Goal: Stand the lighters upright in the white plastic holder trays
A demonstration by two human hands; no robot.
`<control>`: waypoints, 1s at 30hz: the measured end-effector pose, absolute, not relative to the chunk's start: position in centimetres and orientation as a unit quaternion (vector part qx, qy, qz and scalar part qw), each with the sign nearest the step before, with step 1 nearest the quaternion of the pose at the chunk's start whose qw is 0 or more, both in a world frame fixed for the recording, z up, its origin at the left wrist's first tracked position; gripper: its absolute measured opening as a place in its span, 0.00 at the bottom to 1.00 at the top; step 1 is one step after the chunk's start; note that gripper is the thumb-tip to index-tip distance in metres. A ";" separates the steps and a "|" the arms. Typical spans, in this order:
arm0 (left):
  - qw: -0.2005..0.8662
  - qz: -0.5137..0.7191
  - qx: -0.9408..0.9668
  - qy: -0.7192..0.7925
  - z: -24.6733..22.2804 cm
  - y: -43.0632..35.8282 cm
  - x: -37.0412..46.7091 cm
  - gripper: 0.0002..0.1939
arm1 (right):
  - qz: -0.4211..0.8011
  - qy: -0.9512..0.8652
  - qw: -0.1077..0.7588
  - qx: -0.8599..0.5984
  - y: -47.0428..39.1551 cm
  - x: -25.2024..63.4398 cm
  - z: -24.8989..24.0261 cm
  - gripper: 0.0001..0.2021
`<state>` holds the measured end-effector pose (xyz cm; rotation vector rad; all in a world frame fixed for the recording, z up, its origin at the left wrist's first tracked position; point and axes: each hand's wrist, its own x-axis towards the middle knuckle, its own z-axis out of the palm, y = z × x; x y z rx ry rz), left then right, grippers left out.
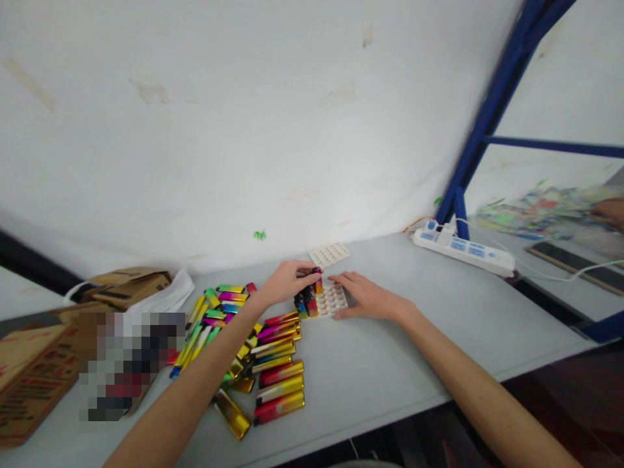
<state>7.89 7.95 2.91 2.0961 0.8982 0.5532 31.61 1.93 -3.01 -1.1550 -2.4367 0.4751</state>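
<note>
My left hand point(288, 283) is closed with its fingertips on a pink and yellow lighter point(318, 282), upright over the white tray point(335, 300). Several coloured lighters with dark tops stand in the tray's left part, partly hidden by this hand. Rows of round holes show bare on the tray's right part. My right hand point(365, 296) grips the tray's right side, fingers at the far corner and thumb at the near one. Below my left hand, shiny lighters point(279, 375) lie in a column. A mixed heap of lighters point(214, 325) lies left, partly behind my left forearm.
A second white tray point(329, 254) lies by the wall. Cardboard boxes point(36, 374) and a white bag point(178, 292) sit at left. A power strip point(463, 251) lies right, near a blue frame point(480, 130). Another person's hand point(609, 211) is at far right near plastic packets.
</note>
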 end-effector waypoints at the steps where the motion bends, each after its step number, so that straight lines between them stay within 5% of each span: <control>1: 0.389 0.213 0.822 0.358 2.8 8.1 7.8 0.19 | 0.168 -0.872 0.199 -0.414 1.9 31.6 -3.0 0.42; 14: 0.334 0.105 0.876 0.331 3.7 8.6 7.9 0.21 | 0.169 -0.873 0.200 -0.411 1.8 31.6 -2.7 0.39; 19: 0.253 0.183 0.853 0.418 4.0 9.7 5.0 0.28 | 0.170 -0.872 0.203 -0.411 1.9 31.6 -2.9 0.40; 24: 0.105 0.165 0.867 0.459 1.6 11.5 0.9 0.21 | 0.173 -0.872 0.198 -0.414 1.9 31.6 -3.0 0.40; 30: 0.115 0.157 0.880 0.433 -0.8 12.0 0.1 0.12 | 0.180 -0.869 0.196 -0.417 1.7 31.6 -2.7 0.39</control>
